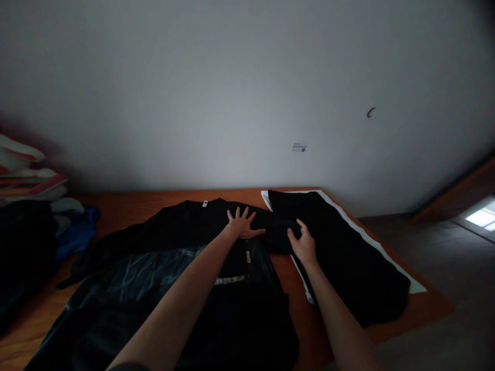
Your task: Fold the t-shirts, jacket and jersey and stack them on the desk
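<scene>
Rests left hand (241, 225), fingers spread, on black top (174, 222); holds right hand (304, 248), part-curled, nearer sleeve's (275, 232) outer end, sideways from left; cannot tell if pinching.

A dark sleeve (128, 367) shows its curved edge near the left elbow, too little to tell the garment. Both forearms (193, 288) are bare and slim, narrowing to the left hand (242, 225) and right hand (304, 246), each slender-fingered.
</scene>
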`<state>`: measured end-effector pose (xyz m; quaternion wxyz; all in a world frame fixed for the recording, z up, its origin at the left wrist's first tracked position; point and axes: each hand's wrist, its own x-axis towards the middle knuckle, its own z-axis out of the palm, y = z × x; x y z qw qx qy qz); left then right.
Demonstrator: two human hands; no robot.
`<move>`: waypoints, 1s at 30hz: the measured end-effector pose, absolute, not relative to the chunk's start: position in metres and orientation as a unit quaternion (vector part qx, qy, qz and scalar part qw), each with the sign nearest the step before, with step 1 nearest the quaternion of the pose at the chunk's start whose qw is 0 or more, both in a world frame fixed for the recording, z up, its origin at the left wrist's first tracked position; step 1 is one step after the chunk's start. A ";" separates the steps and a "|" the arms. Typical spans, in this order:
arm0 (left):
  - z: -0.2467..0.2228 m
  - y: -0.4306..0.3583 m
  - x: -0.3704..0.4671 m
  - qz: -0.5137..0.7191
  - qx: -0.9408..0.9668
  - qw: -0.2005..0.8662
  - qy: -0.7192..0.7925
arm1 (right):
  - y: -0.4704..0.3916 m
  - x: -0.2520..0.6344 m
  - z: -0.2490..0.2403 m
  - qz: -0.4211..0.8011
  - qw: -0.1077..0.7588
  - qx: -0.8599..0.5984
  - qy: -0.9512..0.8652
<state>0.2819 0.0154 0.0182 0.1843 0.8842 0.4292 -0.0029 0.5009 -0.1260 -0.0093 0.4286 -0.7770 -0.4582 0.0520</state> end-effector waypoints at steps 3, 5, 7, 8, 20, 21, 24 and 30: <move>0.012 0.011 0.281 0.054 0.888 0.163 0.427 | -0.125 0.516 -0.005 0.163 0.387 -0.782 -0.460; 0.011 0.007 0.280 0.112 0.894 0.145 0.410 | -0.125 0.529 0.000 0.207 0.376 -0.752 -0.500; 0.014 0.003 0.280 0.146 0.905 0.133 0.377 | -0.124 0.541 0.005 0.216 0.380 -0.738 -0.514; 0.017 -0.001 0.280 0.151 0.910 0.134 0.362 | -0.124 0.545 0.007 0.210 0.386 -0.741 -0.507; 0.011 -0.055 0.279 0.146 0.889 0.198 0.387 | -0.136 0.531 -0.011 0.175 0.399 -0.746 -0.504; 0.011 -0.055 0.276 0.181 0.880 0.219 0.381 | -0.138 0.530 -0.011 0.174 0.394 -0.744 -0.511; 0.016 -0.053 0.259 0.286 0.835 0.325 0.338 | -0.136 0.530 -0.008 0.182 0.396 -0.744 -0.506; 0.030 -0.053 0.213 0.363 0.546 0.690 0.306 | -0.112 0.490 0.036 0.151 0.468 -0.731 -0.473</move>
